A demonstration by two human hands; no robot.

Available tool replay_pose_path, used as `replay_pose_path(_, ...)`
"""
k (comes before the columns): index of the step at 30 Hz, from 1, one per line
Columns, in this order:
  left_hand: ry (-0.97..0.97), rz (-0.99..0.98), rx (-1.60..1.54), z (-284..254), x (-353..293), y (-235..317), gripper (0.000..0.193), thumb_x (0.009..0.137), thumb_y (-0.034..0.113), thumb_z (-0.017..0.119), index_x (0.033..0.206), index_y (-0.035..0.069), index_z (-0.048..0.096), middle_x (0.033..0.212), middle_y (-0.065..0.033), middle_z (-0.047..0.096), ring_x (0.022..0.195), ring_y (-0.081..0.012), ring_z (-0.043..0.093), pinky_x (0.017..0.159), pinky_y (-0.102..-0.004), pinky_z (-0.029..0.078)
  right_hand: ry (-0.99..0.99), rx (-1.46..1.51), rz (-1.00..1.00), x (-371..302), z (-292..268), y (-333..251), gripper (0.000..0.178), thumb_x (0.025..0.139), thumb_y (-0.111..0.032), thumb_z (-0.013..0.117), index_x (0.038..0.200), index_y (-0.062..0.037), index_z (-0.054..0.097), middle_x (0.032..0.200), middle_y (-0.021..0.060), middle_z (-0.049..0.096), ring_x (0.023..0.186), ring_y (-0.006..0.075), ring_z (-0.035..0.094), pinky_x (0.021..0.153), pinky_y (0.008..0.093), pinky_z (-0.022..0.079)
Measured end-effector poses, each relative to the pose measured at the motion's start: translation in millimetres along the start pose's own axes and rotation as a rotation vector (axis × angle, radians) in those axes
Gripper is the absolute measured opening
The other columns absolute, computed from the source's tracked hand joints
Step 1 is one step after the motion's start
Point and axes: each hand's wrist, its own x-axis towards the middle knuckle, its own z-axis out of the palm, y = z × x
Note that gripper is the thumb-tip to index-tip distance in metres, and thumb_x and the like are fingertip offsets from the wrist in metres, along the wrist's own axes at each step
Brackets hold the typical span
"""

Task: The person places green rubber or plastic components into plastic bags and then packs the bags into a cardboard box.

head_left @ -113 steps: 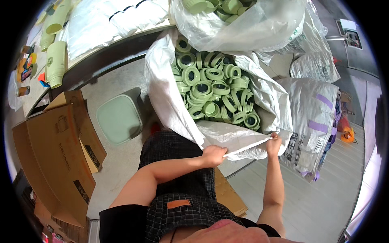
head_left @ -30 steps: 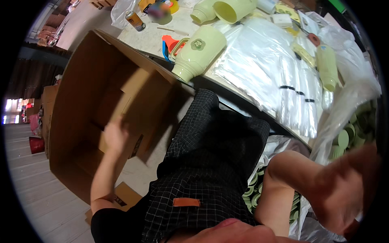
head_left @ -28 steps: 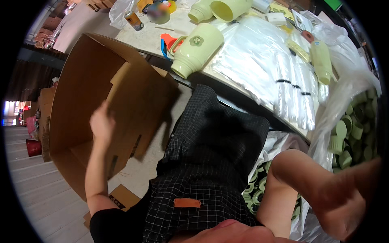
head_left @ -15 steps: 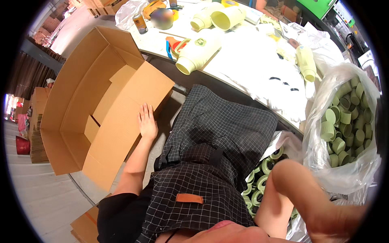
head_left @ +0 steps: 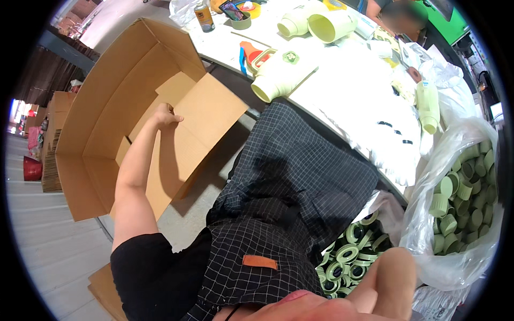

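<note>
A large open cardboard box (head_left: 107,125) stands at my left, its near flap (head_left: 214,109) folded outward. My left hand (head_left: 167,114) is closed over the inner edge of that flap, the thumb on the near face and the curled fingers partly hidden. My right arm (head_left: 396,267) is sharply bent at the lower right; its hand is out of the picture. At the table's near edge lies a pale green jug body (head_left: 281,75) with a handle, beside an orange and blue tool-like item (head_left: 249,53).
The white-covered table (head_left: 337,91) carries more pale green jug parts (head_left: 332,27), a spray can (head_left: 204,18) and a green bottle (head_left: 428,107). Right of me stand a plastic bag of green caps (head_left: 460,198) and a bag of green rings (head_left: 348,254). A co-worker (head_left: 377,10) sits across.
My left hand has moved from flat on the flap's outer part to its inner edge and closed there. The bent right arm has shifted lower. The whole view has turned slightly.
</note>
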Motion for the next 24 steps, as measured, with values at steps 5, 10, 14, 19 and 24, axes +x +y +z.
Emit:
replay_pose_path(5, 0.345, 0.039, 0.389, 50.1, -20.1, 65.9, 0.041, 0.078, 0.023, 0.08, 0.105, 0.002, 0.058, 0.103, -0.0195, 0.068, 0.1, -0.0363, 0.066, 0.084, -0.0442, 0.055, 0.243, -0.096, 0.313, -77.8, 0.3, 49.0, 0.055, 0.09, -0.015, 0.066, 0.136, 0.0003, 0.041, 0.129, 0.0198, 0.051, 0.114, 0.0265, 0.055, 0.1, 0.04, 0.045)
replay_pose_path(10, 0.655, 0.106, 0.473, 78.6, -4.4, 38.5, 0.034, 0.083, 0.018, 0.073, 0.106, 0.005, 0.052, 0.101, -0.0178, 0.064, 0.094, -0.0378, 0.065, 0.078, -0.0488, 0.055, 0.429, -0.208, 1.415, -216.1, 18.5, 172.5, 0.07, 0.09, -0.012, 0.067, 0.148, 0.0008, 0.03, 0.139, 0.022, 0.046, 0.128, 0.0309, 0.051, 0.106, 0.0423, 0.045)
replay_pose_path(14, 0.611, 0.084, 0.433, 80.8, -9.8, 41.1, 0.033, 0.083, 0.019, 0.073, 0.106, 0.008, 0.052, 0.1, -0.0165, 0.063, 0.093, -0.0382, 0.065, 0.076, -0.0499, 0.054, 0.606, -0.076, 1.784, -272.9, 18.0, 259.4, 0.085, 0.089, -0.022, 0.075, 0.149, 0.0063, 0.021, 0.144, 0.0268, 0.041, 0.131, 0.0356, 0.048, 0.107, 0.0449, 0.043)
replay_pose_path(19, 0.613, 0.189, 0.32, 90.5, -25.7, 85.8, 0.035, 0.082, 0.023, 0.075, 0.103, 0.007, 0.052, 0.098, -0.0157, 0.063, 0.092, -0.0378, 0.064, 0.075, -0.0501, 0.052, 0.765, 0.425, 1.892, -296.1, 31.9, 318.2, 0.063, 0.088, -0.026, 0.077, 0.135, 0.0028, 0.048, 0.132, 0.0173, 0.055, 0.12, 0.0295, 0.057, 0.101, 0.0464, 0.045)
replay_pose_path(24, 0.592, 0.374, 0.206, 133.9, -26.9, 155.4, 0.034, 0.081, 0.027, 0.077, 0.095, 0.005, 0.055, 0.094, -0.0179, 0.062, 0.091, -0.0393, 0.063, 0.076, -0.0502, 0.052, 0.589, 0.237, 1.853, -295.1, 17.8, 325.2, 0.043, 0.089, -0.026, 0.076, 0.119, -0.0034, 0.056, 0.074, 0.0003, 0.059, 0.054, 0.0104, 0.052, 0.049, 0.0225, 0.041)
